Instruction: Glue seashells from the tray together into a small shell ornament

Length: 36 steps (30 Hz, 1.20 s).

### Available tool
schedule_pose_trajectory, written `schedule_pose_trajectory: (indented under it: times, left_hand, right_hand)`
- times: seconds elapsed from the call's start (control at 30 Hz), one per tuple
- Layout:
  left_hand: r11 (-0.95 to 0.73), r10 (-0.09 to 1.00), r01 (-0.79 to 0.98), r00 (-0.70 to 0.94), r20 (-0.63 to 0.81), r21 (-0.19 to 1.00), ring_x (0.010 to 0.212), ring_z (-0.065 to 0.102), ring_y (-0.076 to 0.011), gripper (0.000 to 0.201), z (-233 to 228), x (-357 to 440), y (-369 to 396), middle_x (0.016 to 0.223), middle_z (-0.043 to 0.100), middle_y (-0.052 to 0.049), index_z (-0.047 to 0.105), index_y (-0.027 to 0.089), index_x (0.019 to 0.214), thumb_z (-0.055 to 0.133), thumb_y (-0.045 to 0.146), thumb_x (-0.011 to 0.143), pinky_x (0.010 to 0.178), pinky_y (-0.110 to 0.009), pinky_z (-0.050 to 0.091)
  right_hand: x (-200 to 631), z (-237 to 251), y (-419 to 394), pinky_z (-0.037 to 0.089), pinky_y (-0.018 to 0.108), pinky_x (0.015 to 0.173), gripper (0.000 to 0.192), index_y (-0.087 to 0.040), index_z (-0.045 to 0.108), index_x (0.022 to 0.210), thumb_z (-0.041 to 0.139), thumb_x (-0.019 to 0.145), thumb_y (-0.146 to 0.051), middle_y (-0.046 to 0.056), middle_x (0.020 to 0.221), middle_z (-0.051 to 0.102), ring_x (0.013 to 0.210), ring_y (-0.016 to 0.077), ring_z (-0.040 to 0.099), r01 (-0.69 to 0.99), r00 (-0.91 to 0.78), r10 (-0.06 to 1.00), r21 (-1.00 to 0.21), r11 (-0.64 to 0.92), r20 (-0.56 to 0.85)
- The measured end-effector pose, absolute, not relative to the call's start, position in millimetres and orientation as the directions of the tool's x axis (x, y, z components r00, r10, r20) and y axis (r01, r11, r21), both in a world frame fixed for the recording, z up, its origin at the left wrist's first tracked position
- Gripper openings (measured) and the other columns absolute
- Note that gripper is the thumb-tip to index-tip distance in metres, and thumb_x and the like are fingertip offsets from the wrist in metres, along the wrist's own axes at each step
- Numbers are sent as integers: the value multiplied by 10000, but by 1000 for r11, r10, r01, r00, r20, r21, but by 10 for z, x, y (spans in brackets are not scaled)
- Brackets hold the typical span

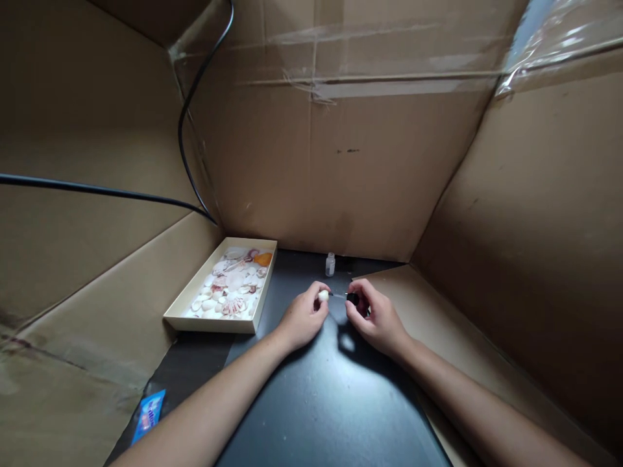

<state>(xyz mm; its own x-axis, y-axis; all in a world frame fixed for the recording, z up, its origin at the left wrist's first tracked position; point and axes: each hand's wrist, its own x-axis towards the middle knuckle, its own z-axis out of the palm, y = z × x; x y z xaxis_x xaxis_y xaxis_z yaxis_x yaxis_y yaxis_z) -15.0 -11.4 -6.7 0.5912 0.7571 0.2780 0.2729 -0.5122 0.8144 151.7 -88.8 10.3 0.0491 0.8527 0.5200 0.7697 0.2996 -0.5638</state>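
Note:
My left hand (306, 318) is closed in a pinch on a small, rounded cream-white piece (323, 296), with a dark tip on its right side. Facing it across a small gap, my right hand (376, 316) grips a small black piece (352, 299) between thumb and fingers. A thin, pale line runs between the two pieces; what it is cannot be made out. Just beyond the hands, a small clear bottle (330, 264) stands upright without a cap. Both hands are held above the dark tabletop (311, 402).
At the left lies a shallow cream box (210, 323) of seashells (233, 306), with an orange piece (263, 259) inside. A blue packet (148, 415) sits near my left forearm. Cardboard walls (311, 162) surround the table, and a black cable (182, 130) hangs at the left.

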Motion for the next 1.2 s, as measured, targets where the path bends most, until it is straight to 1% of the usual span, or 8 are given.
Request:
schedule_pose_trajectory:
  times: [0.17,0.33,0.53,0.67,0.83,0.9,1.03,1.2]
  left_hand:
    - [-482,771,262,580,263,836,597,439,-105,280,-79,-144,-113,721,514,25,470,175,1127,451,246,857,596,-228,336]
    - [-479,776,279,577,253,832,585,422,-105,241,-62,-144,-127,677,465,40,462,188,1081,451,226,844,601,-227,328]
    - [-479,778,259,569,268,839,583,422,-104,263,-66,-145,-129,691,470,38,463,194,1080,466,200,817,584,-222,308]
    - [-488,772,258,574,275,834,603,431,-107,275,-83,-146,-117,701,475,36,464,194,1098,456,192,823,607,-223,322]
    - [-503,766,282,583,270,817,610,441,-106,260,-85,-146,-118,719,487,32,463,192,1107,434,213,850,614,-225,332]
    - [-503,764,281,587,268,817,605,437,-104,261,-83,-145,-119,719,488,32,465,194,1110,430,213,852,608,-222,328]
    - [-508,757,280,596,268,814,606,439,-108,271,-81,-144,-121,722,497,29,476,197,1116,442,219,848,599,-223,322]
    - [-512,758,297,598,261,806,603,438,-109,271,-82,-148,-125,706,492,32,486,198,1116,437,210,849,598,-223,326]
  right_hand:
    - [1512,120,-900,391,190,545,164,-188,509,987,504,860,-292,-25,670,519,573,90,479,756,39,855,-574,313,517]
    - [1515,115,-900,387,192,536,150,-192,506,971,500,861,-294,-28,656,504,567,93,473,758,49,845,-570,316,533]
    - [1525,106,-892,400,201,549,141,-193,523,964,505,846,-268,-13,699,540,580,96,489,780,41,839,-542,312,543]
    - [1515,123,-891,405,203,548,171,-194,531,998,504,861,-292,-20,676,531,563,95,495,759,49,833,-563,327,551]
    - [1509,126,-888,403,204,539,168,-195,536,982,523,850,-299,-20,671,524,566,98,502,774,74,824,-553,308,562]
    - [1512,122,-889,409,201,541,188,-196,535,1015,513,862,-302,-15,698,542,567,93,508,761,68,828,-565,318,557]
    - [1517,111,-894,401,198,537,159,-194,544,973,529,847,-290,-21,674,527,567,92,497,782,60,827,-542,309,558]
    - [1512,111,-901,408,197,536,175,-197,535,1003,512,864,-301,-14,694,542,565,92,505,764,49,824,-553,333,564]
